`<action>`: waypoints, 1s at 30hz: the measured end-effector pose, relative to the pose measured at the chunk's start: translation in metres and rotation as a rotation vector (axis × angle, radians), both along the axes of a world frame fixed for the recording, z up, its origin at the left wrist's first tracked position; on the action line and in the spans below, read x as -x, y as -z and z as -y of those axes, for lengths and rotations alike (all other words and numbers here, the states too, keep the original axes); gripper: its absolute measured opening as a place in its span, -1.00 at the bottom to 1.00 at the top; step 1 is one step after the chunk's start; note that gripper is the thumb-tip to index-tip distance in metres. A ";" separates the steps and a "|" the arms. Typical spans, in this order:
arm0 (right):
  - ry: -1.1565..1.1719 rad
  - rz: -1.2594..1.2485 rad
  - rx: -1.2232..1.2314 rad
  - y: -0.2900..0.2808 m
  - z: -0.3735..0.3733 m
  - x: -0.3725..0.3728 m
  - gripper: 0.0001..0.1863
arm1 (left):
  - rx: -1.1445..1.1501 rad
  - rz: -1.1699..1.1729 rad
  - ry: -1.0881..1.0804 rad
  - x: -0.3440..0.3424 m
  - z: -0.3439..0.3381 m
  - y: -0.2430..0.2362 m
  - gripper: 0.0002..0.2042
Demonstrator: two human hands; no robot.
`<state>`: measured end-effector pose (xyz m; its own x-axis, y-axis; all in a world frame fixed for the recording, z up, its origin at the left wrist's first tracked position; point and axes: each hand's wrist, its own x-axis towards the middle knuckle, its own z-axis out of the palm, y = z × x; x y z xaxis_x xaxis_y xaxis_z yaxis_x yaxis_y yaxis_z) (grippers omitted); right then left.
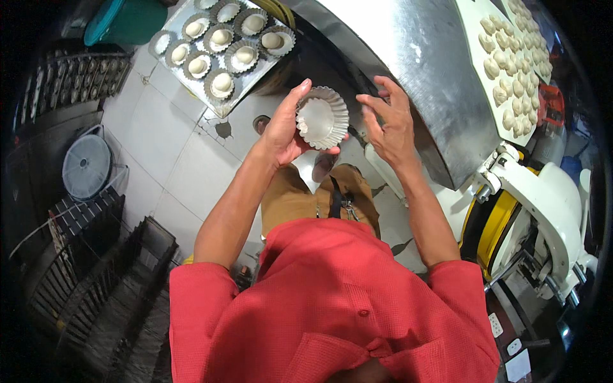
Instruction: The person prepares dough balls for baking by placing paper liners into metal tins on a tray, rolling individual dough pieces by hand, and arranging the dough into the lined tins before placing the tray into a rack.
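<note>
My left hand (285, 127) is closed round a fluted metal baking tin (324, 119), thumb along its rim and fingers underneath. The tin's inside faces up, and a small whitish bit shows at its left side. To the right of the tin, apart from it, my right hand (391, 124) has bent, parted fingers with nothing visible in them. Beyond my left hand lies a light metal tray (231, 110) holding several similar fluted tins (222, 84), most with a pale dough ball in each.
A curved steel surface (421, 70) runs along my right. White boards (476, 38) there carry several pale dough pieces. A white machine with a yellow part (501, 223) stands at the right. A teal bucket (105, 25), a round grey fan-like object (87, 166) and dark racks (121, 306) are at the left.
</note>
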<state>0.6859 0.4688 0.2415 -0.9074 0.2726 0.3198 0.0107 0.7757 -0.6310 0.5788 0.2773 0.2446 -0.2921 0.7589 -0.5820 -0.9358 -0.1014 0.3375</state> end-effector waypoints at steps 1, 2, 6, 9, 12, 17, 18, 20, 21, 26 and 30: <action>-0.014 0.003 -0.005 -0.009 -0.003 -0.004 -0.72 | -0.048 0.063 0.039 0.001 0.002 -0.001 -0.36; -0.127 0.068 0.001 -0.017 -0.007 -0.009 -0.64 | -0.128 0.138 0.079 0.003 0.008 0.002 -0.34; -0.409 0.182 -0.019 -0.046 -0.004 -0.028 -0.47 | -0.124 0.257 0.129 -0.004 0.010 0.003 -0.34; -0.495 0.243 -0.108 -0.055 -0.001 -0.036 -0.48 | -0.024 0.279 0.111 -0.011 0.001 0.009 -0.42; -0.493 0.232 -0.156 -0.065 -0.013 -0.038 -0.58 | -0.127 0.171 0.156 -0.007 -0.004 -0.009 -0.24; -0.119 0.121 0.916 -0.099 -0.018 -0.021 -0.85 | -0.207 0.031 0.129 -0.005 0.011 -0.011 -0.11; -0.172 0.060 1.365 -0.087 -0.030 -0.024 -0.88 | -0.196 0.000 0.118 -0.008 0.011 -0.012 -0.13; -0.028 -0.043 1.512 -0.099 -0.012 -0.023 -0.91 | -0.090 -0.024 0.064 -0.012 0.021 0.001 -0.14; 0.133 -0.157 1.637 -0.109 0.001 -0.017 -0.93 | 0.006 -0.050 0.022 -0.014 0.027 0.008 -0.15; 0.483 0.039 1.577 -0.037 -0.007 -0.009 -0.85 | 0.322 -0.062 0.017 -0.037 0.050 0.042 -0.31; 0.135 -0.130 1.522 -0.073 -0.014 0.009 -0.83 | 0.331 -0.024 -0.007 -0.039 0.055 0.054 -0.38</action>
<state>0.6770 0.4829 0.3140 -0.8383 0.4806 -0.2575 -0.0909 -0.5888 -0.8032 0.6173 0.2222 0.1910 -0.3133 0.5273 -0.7898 -0.9269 0.0113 0.3752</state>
